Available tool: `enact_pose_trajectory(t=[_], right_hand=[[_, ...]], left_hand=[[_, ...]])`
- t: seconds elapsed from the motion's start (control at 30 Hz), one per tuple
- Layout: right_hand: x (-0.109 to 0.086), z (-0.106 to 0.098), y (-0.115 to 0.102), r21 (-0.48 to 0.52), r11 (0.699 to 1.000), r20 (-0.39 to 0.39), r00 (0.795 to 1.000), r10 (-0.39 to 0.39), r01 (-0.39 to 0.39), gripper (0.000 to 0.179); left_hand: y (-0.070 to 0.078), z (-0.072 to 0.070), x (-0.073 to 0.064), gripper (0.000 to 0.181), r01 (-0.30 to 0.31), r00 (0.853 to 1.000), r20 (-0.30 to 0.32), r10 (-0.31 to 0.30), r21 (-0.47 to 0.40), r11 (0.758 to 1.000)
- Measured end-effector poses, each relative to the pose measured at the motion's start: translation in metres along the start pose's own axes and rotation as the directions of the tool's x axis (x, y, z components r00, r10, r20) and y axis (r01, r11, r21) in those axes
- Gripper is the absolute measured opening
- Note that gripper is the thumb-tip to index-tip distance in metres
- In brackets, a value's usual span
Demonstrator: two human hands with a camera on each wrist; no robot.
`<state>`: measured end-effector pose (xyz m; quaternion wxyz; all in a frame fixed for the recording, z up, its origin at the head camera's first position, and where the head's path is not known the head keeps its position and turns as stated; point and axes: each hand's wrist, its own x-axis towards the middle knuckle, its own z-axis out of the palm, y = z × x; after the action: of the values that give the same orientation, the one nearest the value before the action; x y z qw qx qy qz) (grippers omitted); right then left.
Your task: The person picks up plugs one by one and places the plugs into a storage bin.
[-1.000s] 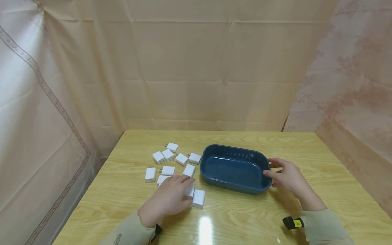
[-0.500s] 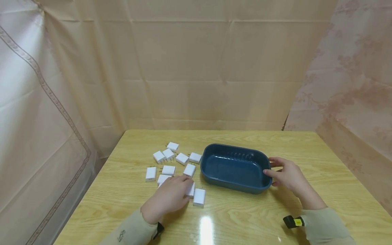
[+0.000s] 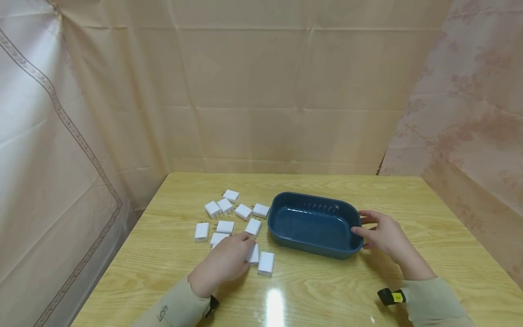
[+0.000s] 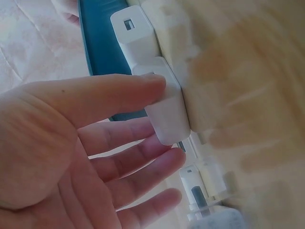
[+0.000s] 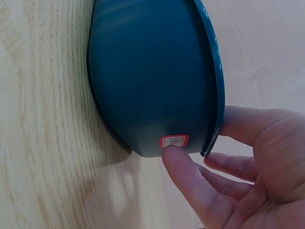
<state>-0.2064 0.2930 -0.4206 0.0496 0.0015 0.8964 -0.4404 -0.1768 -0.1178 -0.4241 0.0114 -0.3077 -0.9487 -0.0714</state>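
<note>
My left hand (image 3: 226, 261) pinches a white USB charger (image 3: 254, 254) on the table, its thumb on one side of the block. In the left wrist view, the thumb covers part of this charger (image 4: 170, 117), and the other fingers reach behind it. Just to its right lies another white charger (image 3: 266, 263). With its thumb over the rim and fingers on the outer wall, my right hand (image 3: 384, 236) holds the right end of a dark blue oblong basin (image 3: 310, 227). One fingertip touches a small red-edged label (image 5: 174, 141) on the wall. Nothing lies inside the basin.
Several more white chargers, some with prongs showing, lie left of the basin, among them one charger (image 3: 202, 232) at the far left. They rest on a wood-grain table (image 3: 327, 290). A beige curtain (image 3: 286, 91) hangs behind it.
My left hand has drawn its fingers in closer around the charger, shifting very slightly. The right hand and the basin stay in place.
</note>
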Motion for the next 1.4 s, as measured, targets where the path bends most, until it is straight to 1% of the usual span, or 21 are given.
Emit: enact_pose_trajectory(t=[0.07, 0.27, 0.43, 0.63, 0.73, 0.93, 1.03, 1.1, 1.2, 1.3, 1.4], right_hand=[[0.0, -0.001, 0.0, 0.001, 1.0, 0.002, 1.0, 0.0, 0.0, 0.073], [-0.002, 0.0, 0.001, -0.007, 1.0, 0.001, 1.0, -0.006, 0.006, 0.072], [-0.001, 0.0, 0.002, -0.007, 1.0, 0.001, 1.0, 0.004, -0.004, 0.071], [-0.002, 0.0, 0.002, -0.012, 1.0, 0.002, 1.0, 0.007, -0.007, 0.073], [-0.002, -0.001, 0.001, -0.014, 1.0, 0.005, 1.0, 0.003, -0.003, 0.073], [-0.003, -0.002, 0.0, -0.006, 1.0, 0.007, 1.0, 0.007, -0.007, 0.072], [-0.003, 0.0, 0.0, 0.002, 1.0, 0.004, 1.0, 0.009, -0.009, 0.071], [-0.003, 0.001, 0.001, 0.007, 1.0, 0.002, 1.0, 0.008, -0.008, 0.072], [-0.002, 0.002, 0.002, 0.012, 1.0, 0.001, 1.0, 0.003, -0.003, 0.073], [-0.002, 0.002, 0.002, 0.018, 1.0, 0.0, 1.0, 0.006, -0.006, 0.073], [-0.002, 0.001, 0.001, 0.03, 1.0, 0.006, 1.0, 0.004, -0.004, 0.074]], left_hand=[[0.0, 0.0, 0.0, 0.036, 0.003, 1.0, 0.001, -0.003, -0.014, 1.0], [0.001, 0.001, 0.0, 0.038, 0.03, 0.999, 0.029, -0.029, -0.055, 0.998], [0.001, 0.001, 0.0, 0.038, 0.027, 0.999, 0.022, -0.026, -0.064, 0.998], [0.002, -0.001, -0.001, 0.039, 0.036, 0.999, 0.029, -0.034, -0.077, 0.996], [0.002, -0.001, -0.001, 0.039, 0.035, 0.999, 0.015, -0.033, -0.08, 0.996], [0.0, -0.004, -0.002, 0.048, 0.042, 0.999, -0.009, -0.043, -0.082, 0.996], [-0.001, -0.006, -0.003, 0.043, 0.031, 0.999, -0.031, -0.033, -0.084, 0.996], [-0.003, -0.007, -0.004, 0.039, 0.017, 0.998, -0.057, -0.021, -0.081, 0.997], [-0.005, -0.01, -0.004, 0.038, 0.005, 0.996, -0.085, -0.012, -0.081, 0.997], [-0.007, -0.012, -0.002, 0.036, 0.008, 0.995, -0.096, -0.016, -0.083, 0.997], [-0.008, -0.015, 0.0, 0.035, 0.025, 0.995, -0.089, -0.033, -0.093, 0.995]])
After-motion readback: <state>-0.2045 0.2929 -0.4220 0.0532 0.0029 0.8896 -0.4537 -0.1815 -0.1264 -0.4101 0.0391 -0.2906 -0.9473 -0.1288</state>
